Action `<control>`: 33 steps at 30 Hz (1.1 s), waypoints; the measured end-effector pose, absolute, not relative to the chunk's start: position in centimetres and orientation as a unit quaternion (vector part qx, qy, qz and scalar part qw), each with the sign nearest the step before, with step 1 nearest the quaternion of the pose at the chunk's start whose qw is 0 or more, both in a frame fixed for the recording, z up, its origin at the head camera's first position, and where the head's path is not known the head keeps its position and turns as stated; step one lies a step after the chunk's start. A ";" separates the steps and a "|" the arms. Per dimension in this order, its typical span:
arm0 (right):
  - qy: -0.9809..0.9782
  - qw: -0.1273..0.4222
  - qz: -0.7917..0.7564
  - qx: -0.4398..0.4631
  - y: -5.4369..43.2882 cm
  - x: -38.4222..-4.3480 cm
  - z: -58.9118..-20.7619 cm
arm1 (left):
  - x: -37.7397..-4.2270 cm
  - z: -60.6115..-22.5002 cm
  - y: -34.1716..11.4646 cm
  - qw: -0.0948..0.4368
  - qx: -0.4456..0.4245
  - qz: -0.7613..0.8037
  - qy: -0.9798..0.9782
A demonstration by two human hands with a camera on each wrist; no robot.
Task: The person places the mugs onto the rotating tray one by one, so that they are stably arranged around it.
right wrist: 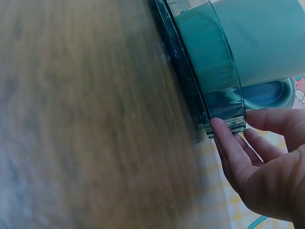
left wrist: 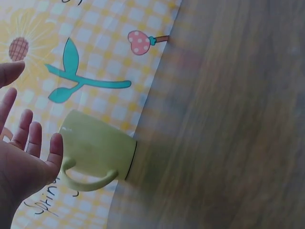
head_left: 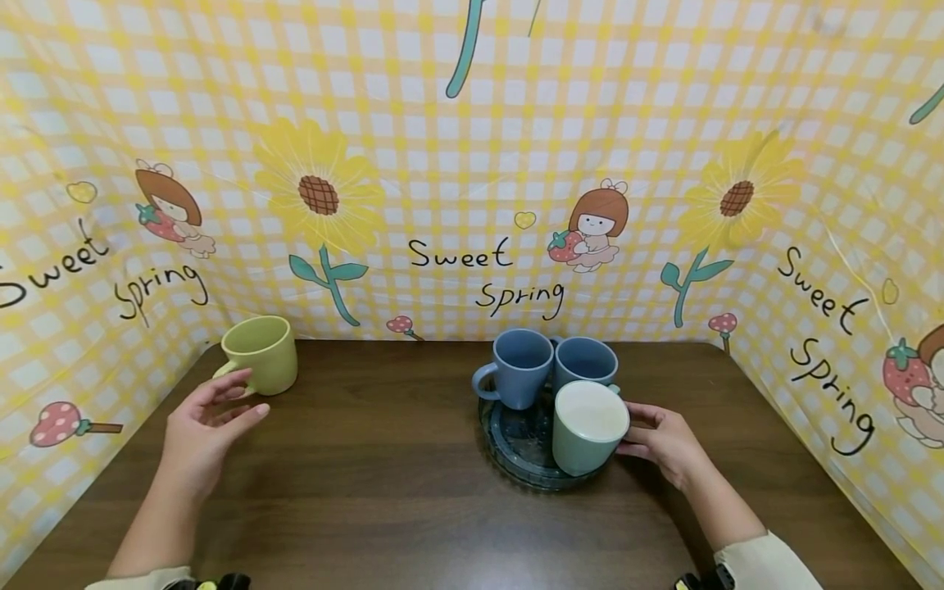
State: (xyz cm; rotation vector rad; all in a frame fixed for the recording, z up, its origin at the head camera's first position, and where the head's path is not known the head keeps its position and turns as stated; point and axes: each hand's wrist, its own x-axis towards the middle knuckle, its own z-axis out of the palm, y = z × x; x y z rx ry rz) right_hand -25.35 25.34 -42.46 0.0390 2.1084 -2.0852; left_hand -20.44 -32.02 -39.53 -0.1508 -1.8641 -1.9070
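Note:
My left hand [head_left: 202, 430] is beside a yellow-green mug [head_left: 269, 356] at the back left, fingers spread near its handle and holding nothing. The left wrist view shows the same hand [left wrist: 33, 157] overlapping the mug's side. On the right, a round clear dark-tinted tray [head_left: 509, 451] carries two blue mugs [head_left: 521, 369] [head_left: 586, 360] and a pale green mug [head_left: 586, 438] with a whitish inside. My right hand [head_left: 667, 442] touches the tray's right edge. In the right wrist view, its thumb and fingertips [right wrist: 221, 126] rest at the tray's rim, loosely extended.
The brown wooden table [head_left: 369, 508] has a yellow-and-white checked cloth [head_left: 442, 164] standing along its back and both sides. The yellow-green mug stands close to the cloth at the back left corner. Bare wood lies between that mug and the tray.

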 end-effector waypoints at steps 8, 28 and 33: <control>0.710 0.086 -0.699 0.026 25.1 -25.0 -42.4 | -21.0 -39.7 -32.8 0.260 -0.039 -0.697 -0.667; 0.714 0.076 -0.696 0.027 24.6 -24.3 -42.3 | -22.8 -39.9 -34.7 0.289 0.082 -0.645 -0.703; 0.714 0.076 -0.695 0.030 24.6 -24.3 -42.3 | -23.3 -40.0 -35.0 0.292 0.093 -0.677 -0.669</control>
